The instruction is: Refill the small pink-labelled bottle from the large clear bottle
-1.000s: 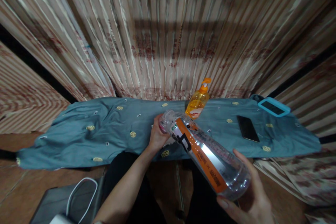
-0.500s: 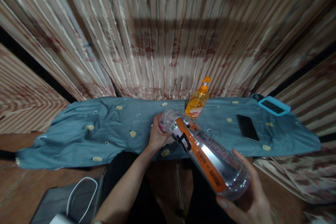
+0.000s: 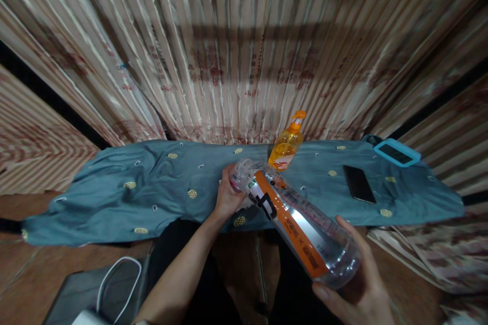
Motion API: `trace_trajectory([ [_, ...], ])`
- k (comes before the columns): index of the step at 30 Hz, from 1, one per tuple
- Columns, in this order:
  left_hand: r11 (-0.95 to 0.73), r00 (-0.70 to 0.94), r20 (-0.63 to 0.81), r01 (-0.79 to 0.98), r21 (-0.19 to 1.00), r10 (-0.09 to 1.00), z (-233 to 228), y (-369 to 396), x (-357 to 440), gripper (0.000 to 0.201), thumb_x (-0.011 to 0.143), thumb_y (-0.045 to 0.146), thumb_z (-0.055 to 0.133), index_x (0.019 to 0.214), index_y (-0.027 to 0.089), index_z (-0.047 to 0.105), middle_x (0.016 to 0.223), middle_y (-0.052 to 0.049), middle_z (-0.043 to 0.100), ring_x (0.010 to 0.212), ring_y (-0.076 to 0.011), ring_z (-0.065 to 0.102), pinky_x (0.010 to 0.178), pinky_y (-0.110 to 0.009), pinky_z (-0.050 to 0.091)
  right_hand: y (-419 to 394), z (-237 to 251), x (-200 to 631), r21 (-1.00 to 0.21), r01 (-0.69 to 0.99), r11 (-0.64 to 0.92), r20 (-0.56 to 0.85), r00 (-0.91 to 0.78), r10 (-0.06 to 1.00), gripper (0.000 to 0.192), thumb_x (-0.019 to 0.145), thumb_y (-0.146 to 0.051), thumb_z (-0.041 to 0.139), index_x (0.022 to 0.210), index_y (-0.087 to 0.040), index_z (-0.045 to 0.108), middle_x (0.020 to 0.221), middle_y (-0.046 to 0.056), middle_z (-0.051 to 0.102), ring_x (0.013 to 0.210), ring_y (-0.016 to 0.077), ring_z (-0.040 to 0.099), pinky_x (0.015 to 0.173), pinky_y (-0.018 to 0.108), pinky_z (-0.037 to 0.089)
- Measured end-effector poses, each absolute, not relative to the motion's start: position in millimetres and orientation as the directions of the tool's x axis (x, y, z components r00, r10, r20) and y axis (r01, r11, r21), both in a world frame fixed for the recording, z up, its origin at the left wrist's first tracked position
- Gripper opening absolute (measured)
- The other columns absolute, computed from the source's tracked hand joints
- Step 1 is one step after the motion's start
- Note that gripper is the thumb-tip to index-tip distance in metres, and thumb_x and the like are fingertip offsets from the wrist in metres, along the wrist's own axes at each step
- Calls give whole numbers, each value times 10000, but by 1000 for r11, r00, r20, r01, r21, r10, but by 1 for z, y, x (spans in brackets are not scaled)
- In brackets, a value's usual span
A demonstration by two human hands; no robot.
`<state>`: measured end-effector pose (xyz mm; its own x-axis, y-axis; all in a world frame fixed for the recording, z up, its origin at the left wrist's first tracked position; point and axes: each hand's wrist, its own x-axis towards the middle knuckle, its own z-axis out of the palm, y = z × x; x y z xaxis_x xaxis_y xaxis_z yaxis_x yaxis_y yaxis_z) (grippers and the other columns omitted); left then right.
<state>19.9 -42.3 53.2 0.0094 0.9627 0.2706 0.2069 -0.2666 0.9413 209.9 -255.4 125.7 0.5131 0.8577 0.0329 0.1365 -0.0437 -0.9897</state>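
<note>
A large clear plastic bottle (image 3: 293, 221) with an orange and silver label lies slanted in front of me, its neck end up to the left. My right hand (image 3: 356, 284) grips the base, thumb on the near side and fingers on the far side. At the neck end, my left hand (image 3: 227, 197) is closed around the bottle; its fingertips are mostly hidden. A bit of pink shows between that hand and the clear plastic, too small to name. Just beyond the neck stands an orange pump bottle (image 3: 285, 150), partly full of yellow-orange liquid.
A teal patterned cloth (image 3: 163, 183) covers the narrow surface before me. On its right lie a black phone (image 3: 359, 184) and a blue-framed device (image 3: 397, 153). Pleated curtains (image 3: 229, 51) hang behind. At lower left, a white cable (image 3: 125, 260) rests on a dark flat object (image 3: 72, 292).
Both hands keep their grip on the clear bottle. Its base and my right hand have shifted very slightly left; otherwise the scene stays the same.
</note>
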Motion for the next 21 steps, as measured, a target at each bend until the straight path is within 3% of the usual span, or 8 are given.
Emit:
trace_trajectory([
  [7,-265,5,270,210,941,963,52,-42,20,765,641,264,848,1315,190,495,1284,-129,717,1154,-272,728,1029,-421,584,-256,120,213,-987,154,-37,44,488,872,992,668,-592,921,1496,-282,470,1474,106,598,1289,334,649,1064,418,561],
  [12,-266,-12,275,214,940,961,50,-41,21,772,631,255,863,1309,202,498,1277,-120,720,1157,-273,725,1049,-432,572,-257,121,212,-988,139,-59,19,500,866,1023,651,-596,925,1507,-285,458,1542,122,533,1396,382,555,1199,525,441],
  [21,-263,0,269,223,939,963,53,-41,20,745,636,201,854,1291,216,500,1244,-98,728,1097,-244,734,1008,-411,590,-257,117,215,-984,174,-48,43,486,873,996,669,-564,920,1506,-276,463,1514,123,562,1357,379,593,1131,506,512],
])
